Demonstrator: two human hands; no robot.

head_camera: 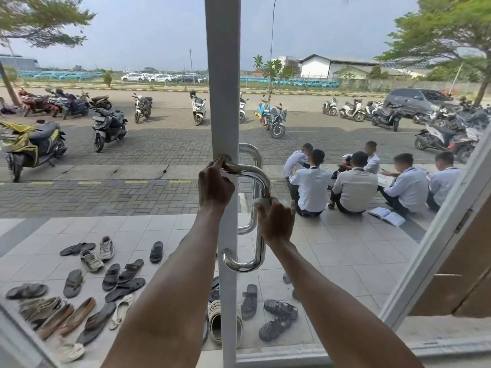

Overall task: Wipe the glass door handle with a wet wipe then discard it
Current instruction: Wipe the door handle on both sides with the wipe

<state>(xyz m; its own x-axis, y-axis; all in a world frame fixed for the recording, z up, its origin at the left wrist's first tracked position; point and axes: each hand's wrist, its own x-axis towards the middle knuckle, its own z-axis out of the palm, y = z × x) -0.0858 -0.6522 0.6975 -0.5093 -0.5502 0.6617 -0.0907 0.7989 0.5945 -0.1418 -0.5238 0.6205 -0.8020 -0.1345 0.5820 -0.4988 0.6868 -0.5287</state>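
A chrome D-shaped handle (pixel 259 257) is fixed to the white frame (pixel 223 75) of the glass door in front of me. My left hand (pixel 215 185) grips the handle's upper bend, close to the top mount. My right hand (pixel 276 221) is wrapped round the vertical bar about halfway down, holding a white wet wipe (pixel 261 201) against the metal. Only a small fold of the wipe shows above my fingers. A second handle is visible through the glass on the outer side.
Outside the glass, several sandals and shoes (pixel 111 277) lie on the tiled porch. Several people (pixel 353 181) sit on the step to the right. Parked motorbikes (pixel 109 128) fill the paved lot beyond. A white-framed panel (pixel 435 235) angles in at the right.
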